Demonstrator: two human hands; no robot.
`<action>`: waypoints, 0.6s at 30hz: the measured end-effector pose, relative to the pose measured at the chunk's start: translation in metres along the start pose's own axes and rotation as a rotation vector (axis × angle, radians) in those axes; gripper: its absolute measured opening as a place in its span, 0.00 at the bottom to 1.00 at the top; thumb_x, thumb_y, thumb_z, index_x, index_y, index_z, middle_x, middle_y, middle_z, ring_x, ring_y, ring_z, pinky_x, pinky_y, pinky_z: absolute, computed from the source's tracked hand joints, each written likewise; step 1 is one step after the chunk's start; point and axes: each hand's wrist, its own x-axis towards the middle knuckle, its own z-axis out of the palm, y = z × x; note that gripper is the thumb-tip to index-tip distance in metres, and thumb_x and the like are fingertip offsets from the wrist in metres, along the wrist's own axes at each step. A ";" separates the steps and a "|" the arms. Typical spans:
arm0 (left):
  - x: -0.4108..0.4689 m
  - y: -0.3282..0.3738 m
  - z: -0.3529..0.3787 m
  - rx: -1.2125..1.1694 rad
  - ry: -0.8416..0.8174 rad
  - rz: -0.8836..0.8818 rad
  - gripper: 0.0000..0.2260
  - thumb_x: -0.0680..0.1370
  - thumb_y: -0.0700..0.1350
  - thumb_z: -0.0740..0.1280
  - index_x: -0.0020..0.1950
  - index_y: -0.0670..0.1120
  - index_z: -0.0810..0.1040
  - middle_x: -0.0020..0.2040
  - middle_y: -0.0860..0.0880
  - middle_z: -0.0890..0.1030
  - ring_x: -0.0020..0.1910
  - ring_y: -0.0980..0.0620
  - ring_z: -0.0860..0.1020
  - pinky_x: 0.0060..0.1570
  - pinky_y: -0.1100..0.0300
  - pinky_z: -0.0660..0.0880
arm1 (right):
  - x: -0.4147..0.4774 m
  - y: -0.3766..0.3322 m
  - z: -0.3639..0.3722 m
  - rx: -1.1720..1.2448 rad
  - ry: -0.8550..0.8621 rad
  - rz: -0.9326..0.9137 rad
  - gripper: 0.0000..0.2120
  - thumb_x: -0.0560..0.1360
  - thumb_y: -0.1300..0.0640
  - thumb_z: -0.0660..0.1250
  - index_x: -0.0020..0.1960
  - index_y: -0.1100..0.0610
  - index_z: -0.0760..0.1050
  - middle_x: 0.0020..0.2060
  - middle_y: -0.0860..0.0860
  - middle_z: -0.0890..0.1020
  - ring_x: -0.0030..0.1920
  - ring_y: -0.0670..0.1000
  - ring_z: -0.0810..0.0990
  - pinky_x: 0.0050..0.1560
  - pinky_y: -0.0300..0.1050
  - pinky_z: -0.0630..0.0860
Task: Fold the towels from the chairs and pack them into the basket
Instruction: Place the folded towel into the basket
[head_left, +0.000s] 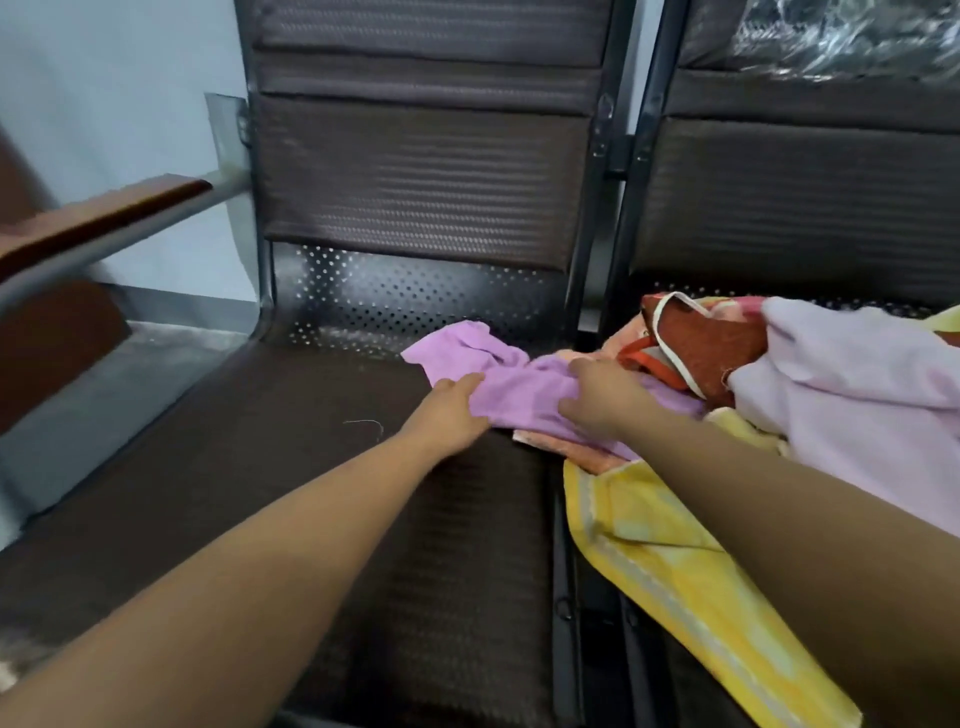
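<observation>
Clearly, the purple towel (498, 384) lay crumpled, half on the left chair seat (260, 441) and half on the pile (841, 384) on the neighbouring chair. My left hand (454, 408) pressed its edge with fairly straight fingers, while my right hand (597, 397) had its fingers curled into the cloth. I judged that a hasty pull could drag the orange cloth (550, 441) beneath it off the seat.

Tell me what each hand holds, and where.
Right hand bunches the middle of the crumpled purple cloth towel; left hand touches its near-left edge, grip unclear.
</observation>
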 end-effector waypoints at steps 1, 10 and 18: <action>0.008 -0.002 0.011 0.037 -0.020 -0.004 0.28 0.79 0.49 0.67 0.78 0.48 0.64 0.70 0.39 0.70 0.70 0.39 0.69 0.68 0.55 0.65 | 0.005 0.005 0.010 -0.027 -0.025 0.004 0.17 0.78 0.57 0.64 0.66 0.59 0.74 0.58 0.60 0.80 0.59 0.61 0.78 0.57 0.48 0.72; 0.003 -0.008 0.005 -0.234 0.341 -0.042 0.01 0.78 0.43 0.69 0.48 0.47 0.80 0.50 0.43 0.75 0.41 0.48 0.73 0.40 0.60 0.67 | 0.000 -0.001 0.008 0.161 0.315 0.073 0.08 0.77 0.58 0.64 0.52 0.55 0.81 0.47 0.55 0.84 0.49 0.59 0.81 0.44 0.47 0.73; -0.072 0.047 -0.138 -0.674 0.563 0.092 0.02 0.75 0.41 0.67 0.44 0.48 0.78 0.34 0.53 0.78 0.37 0.51 0.75 0.47 0.52 0.76 | -0.047 -0.047 -0.118 0.597 0.633 -0.055 0.04 0.73 0.60 0.68 0.44 0.55 0.81 0.38 0.50 0.81 0.43 0.55 0.80 0.46 0.48 0.76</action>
